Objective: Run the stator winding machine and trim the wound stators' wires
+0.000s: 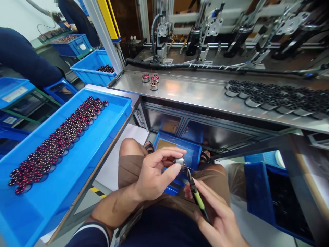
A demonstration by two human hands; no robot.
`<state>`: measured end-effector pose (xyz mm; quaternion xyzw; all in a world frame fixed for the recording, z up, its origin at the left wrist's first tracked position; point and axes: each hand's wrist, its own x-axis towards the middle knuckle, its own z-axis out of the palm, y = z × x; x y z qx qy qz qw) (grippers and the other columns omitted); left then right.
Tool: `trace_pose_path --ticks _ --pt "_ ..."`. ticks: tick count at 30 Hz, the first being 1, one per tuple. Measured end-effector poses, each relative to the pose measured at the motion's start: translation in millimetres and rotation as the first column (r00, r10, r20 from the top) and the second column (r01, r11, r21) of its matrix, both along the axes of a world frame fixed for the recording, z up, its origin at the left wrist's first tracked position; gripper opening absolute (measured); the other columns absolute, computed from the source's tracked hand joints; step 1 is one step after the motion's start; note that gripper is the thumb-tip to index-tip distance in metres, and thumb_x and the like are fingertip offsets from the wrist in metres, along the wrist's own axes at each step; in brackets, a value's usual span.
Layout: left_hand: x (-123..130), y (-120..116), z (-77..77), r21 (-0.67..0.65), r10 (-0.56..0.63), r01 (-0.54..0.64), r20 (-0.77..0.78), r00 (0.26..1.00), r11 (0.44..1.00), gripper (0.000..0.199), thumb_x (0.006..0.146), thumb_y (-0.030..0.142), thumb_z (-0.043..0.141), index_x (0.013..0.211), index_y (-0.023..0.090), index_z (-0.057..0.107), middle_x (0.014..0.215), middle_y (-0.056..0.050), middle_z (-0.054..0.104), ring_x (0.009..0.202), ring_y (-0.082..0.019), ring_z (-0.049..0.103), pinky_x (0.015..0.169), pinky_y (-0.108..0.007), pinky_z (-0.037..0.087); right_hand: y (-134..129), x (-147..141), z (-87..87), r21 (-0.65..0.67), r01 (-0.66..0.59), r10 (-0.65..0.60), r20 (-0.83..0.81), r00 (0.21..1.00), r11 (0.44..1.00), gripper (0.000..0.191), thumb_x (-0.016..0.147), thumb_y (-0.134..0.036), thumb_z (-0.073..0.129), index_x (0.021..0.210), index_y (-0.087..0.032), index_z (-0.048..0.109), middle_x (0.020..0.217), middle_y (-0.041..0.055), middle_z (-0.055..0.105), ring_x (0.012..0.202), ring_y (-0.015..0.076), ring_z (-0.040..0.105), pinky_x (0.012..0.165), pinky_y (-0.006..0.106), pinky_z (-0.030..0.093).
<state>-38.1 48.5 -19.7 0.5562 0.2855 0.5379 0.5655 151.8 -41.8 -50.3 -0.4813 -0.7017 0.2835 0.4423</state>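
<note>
My left hand [154, 175] is closed around a small round motor stator [180, 161] with a silvery metal side, held over my lap. Thin wire ends stick out from it near the fingertips. In my right hand [221, 214] are wire cutters [197, 197] with green and black handles. Their dark jaws touch or nearly touch the wire beside the stator; whether they have closed on it I cannot tell. My fingers cover much of the stator.
To the left, a blue tray [102, 144] carries rows of red and black stators [59, 140]. Three stators [154, 85] sit on the steel ledge [185, 89], with many black-topped parts [272, 97] at right. Machinery [195, 37] stands behind. A blue bin [190, 147] is below; co-workers are at far left.
</note>
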Motion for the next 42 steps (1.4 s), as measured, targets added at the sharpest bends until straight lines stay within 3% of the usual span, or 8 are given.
trace_pose_path --ticks 9,18,25,32,37,42 --pt "-1 -1 0.1 0.203 0.114 -0.081 -0.156 0.981 0.976 0.028 0.086 0.009 0.067 0.111 0.021 0.071 0.117 -0.009 0.075 0.112 -0.02 0.068 0.093 -0.029 0.057 5 -1 2.6 0.012 0.001 -0.001 -0.022 1.0 1.0 0.067 0.077 -0.006 0.058 0.141 -0.028 0.056 0.113 0.0056 0.073 0.095 0.0167 0.075 0.087 0.02 0.059" --pt "2 -2 2.1 0.257 0.151 -0.091 -0.223 0.963 0.962 0.024 0.084 0.011 0.069 0.107 0.019 0.073 0.112 -0.011 0.077 0.106 -0.022 0.072 0.086 -0.03 0.061 4 1 -2.4 0.015 -0.004 0.005 -0.053 0.999 1.0 0.066 0.08 -0.006 0.058 0.142 -0.029 0.055 0.102 0.004 0.075 0.082 0.0141 0.074 0.078 0.019 0.061" --pt "1 -1 3.3 0.288 0.14 -0.069 -0.231 0.963 0.955 0.026 0.084 0.01 0.068 0.108 0.019 0.072 0.113 -0.011 0.077 0.106 -0.022 0.072 0.093 -0.034 0.058 7 3 -2.5 0.021 0.028 -0.027 -0.018 0.999 0.999 0.064 0.08 -0.007 0.058 0.141 -0.025 0.056 0.125 0.0087 0.07 0.107 0.0239 0.072 0.089 0.028 0.061" --pt "3 -3 6.1 0.312 0.123 -0.043 -0.241 0.963 0.949 0.028 0.082 0.007 0.069 0.107 0.018 0.072 0.113 -0.011 0.077 0.105 -0.021 0.072 0.095 -0.034 0.058 8 2 1.4 0.043 0.027 -0.026 -0.012 1.0 0.999 0.068 0.08 -0.007 0.057 0.144 -0.029 0.054 0.128 0.0061 0.07 0.113 0.0223 0.07 0.094 0.026 0.059" --pt "3 -5 3.8 0.287 0.094 -0.018 -0.252 0.963 0.958 0.027 0.083 0.008 0.068 0.108 0.018 0.072 0.114 -0.012 0.076 0.104 -0.022 0.073 0.094 -0.036 0.058 8 3 0.1 0.04 0.05 -0.048 -0.042 0.998 0.998 0.066 0.079 -0.006 0.058 0.142 -0.027 0.057 0.115 0.005 0.075 0.092 0.0178 0.075 0.083 0.023 0.062" --pt "-3 0 2.1 0.355 0.085 0.015 -0.262 0.961 0.935 0.023 0.083 0.011 0.071 0.105 0.019 0.072 0.122 -0.014 0.072 0.109 -0.025 0.071 0.094 -0.037 0.059 11 9 0.8 -0.082 0.076 -0.083 -0.088 0.993 0.994 0.059 0.085 -0.011 0.06 0.141 -0.029 0.057 0.111 0.0049 0.076 0.075 0.0137 0.074 0.074 0.02 0.062"
